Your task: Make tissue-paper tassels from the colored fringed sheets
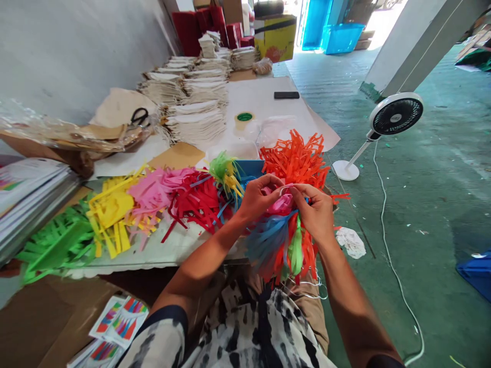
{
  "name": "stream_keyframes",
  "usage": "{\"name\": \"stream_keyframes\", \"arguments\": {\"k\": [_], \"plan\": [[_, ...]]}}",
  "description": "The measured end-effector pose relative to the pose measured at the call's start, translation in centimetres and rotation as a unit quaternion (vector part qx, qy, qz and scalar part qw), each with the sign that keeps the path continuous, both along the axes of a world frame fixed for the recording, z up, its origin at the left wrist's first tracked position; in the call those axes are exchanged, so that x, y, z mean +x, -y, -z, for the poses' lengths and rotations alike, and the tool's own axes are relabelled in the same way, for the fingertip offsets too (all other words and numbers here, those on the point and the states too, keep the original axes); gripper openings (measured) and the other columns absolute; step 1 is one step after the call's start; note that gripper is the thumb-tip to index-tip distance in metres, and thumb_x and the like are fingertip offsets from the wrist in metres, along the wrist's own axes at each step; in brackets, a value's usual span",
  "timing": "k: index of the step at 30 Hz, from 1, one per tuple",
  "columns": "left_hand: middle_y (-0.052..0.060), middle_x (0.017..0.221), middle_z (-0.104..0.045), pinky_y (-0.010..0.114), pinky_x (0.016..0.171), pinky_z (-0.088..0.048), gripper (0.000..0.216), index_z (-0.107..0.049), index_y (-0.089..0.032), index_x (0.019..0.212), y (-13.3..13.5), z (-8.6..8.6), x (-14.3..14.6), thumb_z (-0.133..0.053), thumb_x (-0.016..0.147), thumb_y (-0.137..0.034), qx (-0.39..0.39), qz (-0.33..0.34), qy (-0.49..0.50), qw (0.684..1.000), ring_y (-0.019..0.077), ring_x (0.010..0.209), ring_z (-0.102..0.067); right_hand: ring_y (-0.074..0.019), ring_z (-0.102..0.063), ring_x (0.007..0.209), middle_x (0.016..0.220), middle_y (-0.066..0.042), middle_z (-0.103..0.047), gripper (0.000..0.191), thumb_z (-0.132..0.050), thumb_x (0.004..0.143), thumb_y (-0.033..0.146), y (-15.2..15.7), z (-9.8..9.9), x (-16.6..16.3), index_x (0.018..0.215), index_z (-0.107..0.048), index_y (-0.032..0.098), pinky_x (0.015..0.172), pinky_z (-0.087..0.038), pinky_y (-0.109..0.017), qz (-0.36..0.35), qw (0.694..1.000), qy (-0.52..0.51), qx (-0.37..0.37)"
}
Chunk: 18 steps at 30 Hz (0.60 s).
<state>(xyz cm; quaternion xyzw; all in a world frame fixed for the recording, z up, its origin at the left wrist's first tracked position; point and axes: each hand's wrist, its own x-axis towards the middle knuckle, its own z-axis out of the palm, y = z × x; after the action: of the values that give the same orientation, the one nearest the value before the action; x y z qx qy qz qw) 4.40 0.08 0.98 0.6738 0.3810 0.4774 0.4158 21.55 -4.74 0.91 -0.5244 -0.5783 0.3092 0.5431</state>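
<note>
1. Left hand [261, 197] – fingers curled tight around the head of the bundle [276, 240], thumb on top.
2. Right hand [316, 212] – thumb and forefinger pinched shut on a thin white cord [286, 188] at the bundle's head; the other fingers lie against the strips.
3. Bundle: paper strips in pink, blue, orange and green, held between both hands just off the near edge of the table [169, 245], above the lap, with the strips hanging down.
4. Table, left to right: green strips [57, 245], yellow strips [109, 212], pink strips [153, 191], red strips [195, 202], orange strips [295, 158] just behind the hands.
5. Further back: white stacks [195, 122], scissors [138, 117], tape [244, 117], phone [286, 95].
6. Floor, right: white fan [397, 115], its cable trailing forward.
</note>
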Motion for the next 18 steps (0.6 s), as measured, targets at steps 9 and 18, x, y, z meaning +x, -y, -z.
{"name": "stream_keyframes", "arguments": {"k": [9,18], "plan": [[-0.002,0.088,-0.075,0.021,0.057,-0.041,0.005,-0.065,-0.021,0.092,1.1,-0.7,0.3,-0.069,0.092,-0.023,0.163,-0.073,-0.071,0.981,0.0067,0.061,-0.056,-0.0179,-0.066,0.071,0.077,-0.001,-0.074,0.036,-0.065,0.099,0.053,0.1,0.1,-0.1,0.109,-0.083,0.023,0.069,-0.048,-0.030,0.013,1.000,0.020,-0.002],[-0.001,0.092,-0.071,0.021,0.054,-0.040,0.025,-0.069,-0.021,0.105,1.5,-1.4,0.1,-0.079,0.090,-0.039,0.102,-0.027,-0.080,0.991,0.0054,0.058,-0.054,-0.0162,-0.063,0.066,0.072,0.001,-0.071,0.037,-0.063,0.101,0.053,0.4,0.0,0.0,0.104,-0.082,0.021,0.066,-0.046,-0.028,0.013,1.000,0.017,-0.004]]}}
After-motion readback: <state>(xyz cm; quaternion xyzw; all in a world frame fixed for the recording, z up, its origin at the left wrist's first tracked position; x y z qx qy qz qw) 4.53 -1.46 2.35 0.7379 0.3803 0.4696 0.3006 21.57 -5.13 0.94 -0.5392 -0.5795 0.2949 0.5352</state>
